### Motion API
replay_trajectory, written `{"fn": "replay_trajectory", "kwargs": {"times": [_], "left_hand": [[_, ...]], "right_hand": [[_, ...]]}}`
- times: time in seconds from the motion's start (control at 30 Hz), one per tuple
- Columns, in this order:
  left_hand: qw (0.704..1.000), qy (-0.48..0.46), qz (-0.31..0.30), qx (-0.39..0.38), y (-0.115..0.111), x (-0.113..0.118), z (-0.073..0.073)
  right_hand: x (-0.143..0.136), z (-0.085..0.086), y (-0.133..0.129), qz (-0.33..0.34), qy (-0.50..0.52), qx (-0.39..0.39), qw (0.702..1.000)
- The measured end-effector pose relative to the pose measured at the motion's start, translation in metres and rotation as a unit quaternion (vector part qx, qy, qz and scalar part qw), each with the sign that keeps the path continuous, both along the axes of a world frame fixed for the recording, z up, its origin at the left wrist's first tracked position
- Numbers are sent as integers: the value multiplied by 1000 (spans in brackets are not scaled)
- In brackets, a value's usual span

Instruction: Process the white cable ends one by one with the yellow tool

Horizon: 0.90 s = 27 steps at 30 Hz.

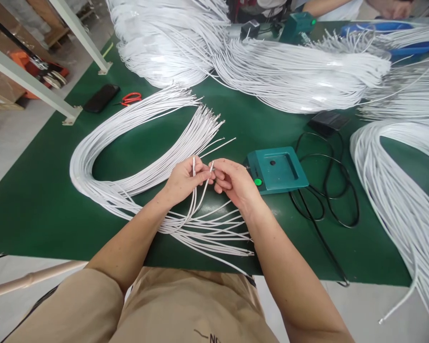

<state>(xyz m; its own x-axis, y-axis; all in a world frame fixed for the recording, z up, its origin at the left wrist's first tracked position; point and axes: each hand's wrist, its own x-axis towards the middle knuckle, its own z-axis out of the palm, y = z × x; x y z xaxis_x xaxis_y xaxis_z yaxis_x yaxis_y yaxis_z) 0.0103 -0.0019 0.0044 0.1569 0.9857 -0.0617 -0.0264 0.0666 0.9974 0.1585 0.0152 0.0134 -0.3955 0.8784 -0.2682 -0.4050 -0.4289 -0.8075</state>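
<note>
Beige trousers [186,309] nearest; green table [39,200] strewn with white cables [103,143]; concrete floor [7,143].

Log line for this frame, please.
left hand: pinches white wire ends | right hand: pinches one wire end | green box: beside right hand | green table
</note>
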Motion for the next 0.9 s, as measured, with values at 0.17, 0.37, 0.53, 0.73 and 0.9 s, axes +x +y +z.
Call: {"fn": "replay_trajectory", "kwargs": {"times": [0.17,0.37,0.53,0.73,0.9], "left_hand": [[998,64,-10,15,-4,1,0],[998,57,-9,28,-2,-1,0],[999,26,-3,40,2,-5,-3],[996,17,-37,80,3,-8,-5],[997,8,-35,65,4,-10,-6]], "right_hand": [[3,0,4,14,-45,5,999],[3,-3,4,34,-14,0,999],[4,-3,2,29,12,-11,999],[4,1,-1,-12,-35,20,999],[2,-3,-3,-63,-196,161,965]]}}
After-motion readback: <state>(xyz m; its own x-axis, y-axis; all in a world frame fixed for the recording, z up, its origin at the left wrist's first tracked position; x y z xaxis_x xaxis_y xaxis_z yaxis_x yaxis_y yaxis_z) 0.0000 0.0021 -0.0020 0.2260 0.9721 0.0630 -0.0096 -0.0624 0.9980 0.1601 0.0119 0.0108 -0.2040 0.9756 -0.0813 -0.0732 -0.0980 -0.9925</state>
